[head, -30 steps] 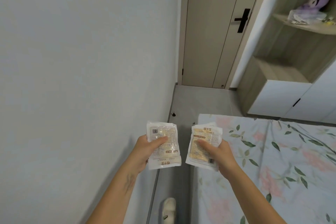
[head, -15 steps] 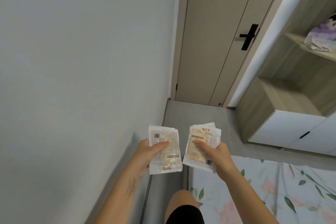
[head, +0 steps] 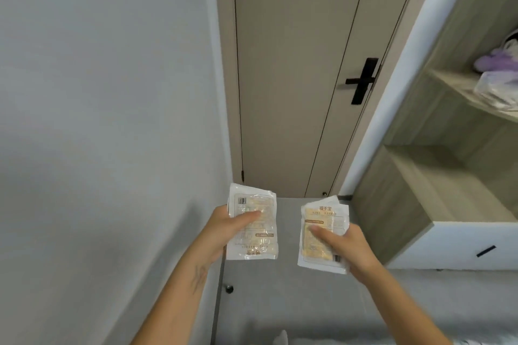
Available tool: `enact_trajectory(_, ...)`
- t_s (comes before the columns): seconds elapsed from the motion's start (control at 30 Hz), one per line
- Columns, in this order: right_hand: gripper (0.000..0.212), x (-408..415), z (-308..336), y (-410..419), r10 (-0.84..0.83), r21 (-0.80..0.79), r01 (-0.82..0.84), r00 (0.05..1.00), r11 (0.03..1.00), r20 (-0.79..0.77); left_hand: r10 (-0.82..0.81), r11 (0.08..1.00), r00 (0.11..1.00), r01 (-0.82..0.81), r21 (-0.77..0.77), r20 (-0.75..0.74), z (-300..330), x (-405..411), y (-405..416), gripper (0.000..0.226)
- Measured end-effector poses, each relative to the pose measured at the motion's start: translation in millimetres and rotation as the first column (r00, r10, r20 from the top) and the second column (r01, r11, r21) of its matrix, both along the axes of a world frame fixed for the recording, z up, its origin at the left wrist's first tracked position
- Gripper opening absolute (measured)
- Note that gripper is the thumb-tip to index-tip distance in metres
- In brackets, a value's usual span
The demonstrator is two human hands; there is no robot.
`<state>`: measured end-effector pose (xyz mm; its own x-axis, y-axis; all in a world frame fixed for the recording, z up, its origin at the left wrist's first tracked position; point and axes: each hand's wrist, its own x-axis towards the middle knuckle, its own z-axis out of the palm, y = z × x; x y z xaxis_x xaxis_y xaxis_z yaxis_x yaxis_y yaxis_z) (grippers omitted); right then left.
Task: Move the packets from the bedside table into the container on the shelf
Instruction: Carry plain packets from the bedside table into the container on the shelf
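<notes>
Pale grey wall fills the left half of the view, running down to a grey floor below. Straight ahead stands a closed beige door with a black lever handle on its right side. To the right of the door rises a wood-grain shelf unit with open compartments; its lower part has a white front with a black pull. On the upper shelf, at the right edge of the view, sits a purple soft toy above a crumpled clear plastic wrapping, both partly cut off.

Two bare forearms reach up from the bottom of the view, held out over the floor in front of the door. The left hand grips a white packet with yellow printing and a barcode, thumb pressed across its front and fingers hidden behind it. The right hand holds what looks like two packets stacked together, white with a yellow panel and printed lettering, thumb lying across the front, fingers curled behind. Both sets of packets are upright, apart from each other and well short of the shelf unit. A small black stopper sits low by the wall's base.
</notes>
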<state>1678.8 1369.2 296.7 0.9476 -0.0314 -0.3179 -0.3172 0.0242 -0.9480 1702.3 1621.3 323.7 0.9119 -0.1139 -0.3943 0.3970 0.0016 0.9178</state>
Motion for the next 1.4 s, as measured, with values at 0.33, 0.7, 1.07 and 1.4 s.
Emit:
enact_trajectory(0.33, 0.021, 169.4, 28.5, -109.3, -0.296, 0.064, 0.294, 0.955, 0.954, 0.022, -0.208, 0.978, 0.977, 0.209, 0.008, -0.039, 26.1, 228.8, -122.9, 0.021)
enact_trajectory(0.7, 0.023, 296.9, 17.2, -245.8, -0.608, 0.067, 0.606, 0.793, 0.793, 0.021, -0.528, 0.849, 0.849, 0.529, 0.014, -0.032, 19.3, 429.7, -303.0, 0.014)
enact_trajectory(1.07, 0.016, 370.5, 83.9, -424.7, -0.651, -0.026, 0.666, 0.736, 0.745, 0.186, -0.682, 0.729, 0.727, 0.684, -0.004, 0.075, 65.0, 517.9, -512.1, 0.015)
enact_trajectory(1.4, 0.026, 387.1, 156.2, -613.9, -0.468, -0.214, 0.517, 0.85, 0.829, 0.243, -0.493, 0.834, 0.87, 0.476, -0.279, 0.01, 95.0, 506.8, -667.9, 0.011)
